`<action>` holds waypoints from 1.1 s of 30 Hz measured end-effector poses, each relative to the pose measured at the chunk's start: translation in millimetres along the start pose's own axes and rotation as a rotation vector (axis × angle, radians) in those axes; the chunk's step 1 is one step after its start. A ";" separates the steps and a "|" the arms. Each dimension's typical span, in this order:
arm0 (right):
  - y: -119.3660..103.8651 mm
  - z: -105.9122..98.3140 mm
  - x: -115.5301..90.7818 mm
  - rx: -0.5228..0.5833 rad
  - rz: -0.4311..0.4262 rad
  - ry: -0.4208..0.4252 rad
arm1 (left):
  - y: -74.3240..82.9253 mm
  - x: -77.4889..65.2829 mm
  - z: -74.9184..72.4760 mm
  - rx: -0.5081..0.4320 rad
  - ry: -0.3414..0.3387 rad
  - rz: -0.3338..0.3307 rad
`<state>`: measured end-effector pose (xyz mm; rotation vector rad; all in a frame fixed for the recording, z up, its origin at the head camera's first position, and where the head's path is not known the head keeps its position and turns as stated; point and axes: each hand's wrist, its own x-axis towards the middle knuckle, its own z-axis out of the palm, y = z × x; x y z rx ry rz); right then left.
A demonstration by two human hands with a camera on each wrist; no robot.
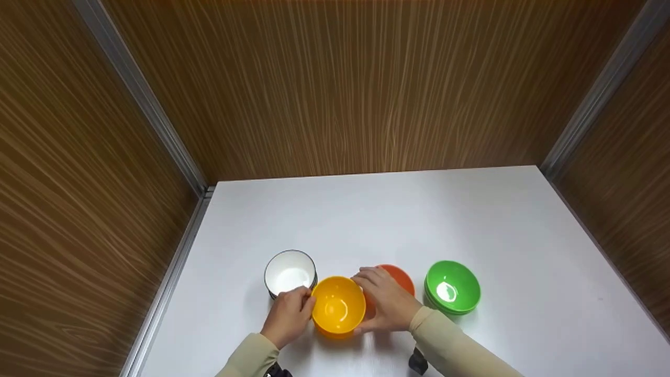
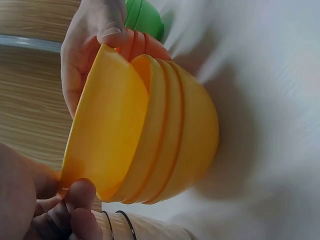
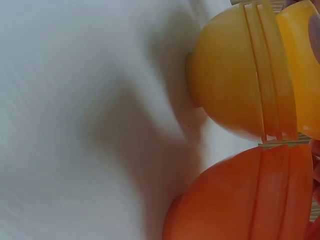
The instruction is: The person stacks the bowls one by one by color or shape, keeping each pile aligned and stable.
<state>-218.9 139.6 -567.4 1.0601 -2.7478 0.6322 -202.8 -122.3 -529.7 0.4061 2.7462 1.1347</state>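
A yellow bowl (image 1: 339, 305) is held between both hands, partly lifted out of a stack of yellow bowls (image 2: 197, 125) standing on the white table. My left hand (image 1: 289, 315) pinches its left rim between thumb and fingers. On the opposite side my right hand (image 1: 390, 301) grips the rim, thumb toward the near side and fingers toward the far side. In the left wrist view the held bowl's rim stands clear of the nested rims, while its base remains inside them. Stacked orange bowls (image 3: 235, 195) stand close by on the right, partly covered by my right hand in the head view.
White bowls with dark rims (image 1: 289, 269) are stacked just left of the yellow ones. A stack of green bowls (image 1: 453, 287) stands to the right. Wood-grain panels (image 1: 335, 89) enclose the white table (image 1: 377, 214) at the back and sides.
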 end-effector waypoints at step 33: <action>5.6 -13.2 -14.9 -0.030 -0.021 0.081 | -3.6 -5.0 -3.0 0.167 0.221 0.106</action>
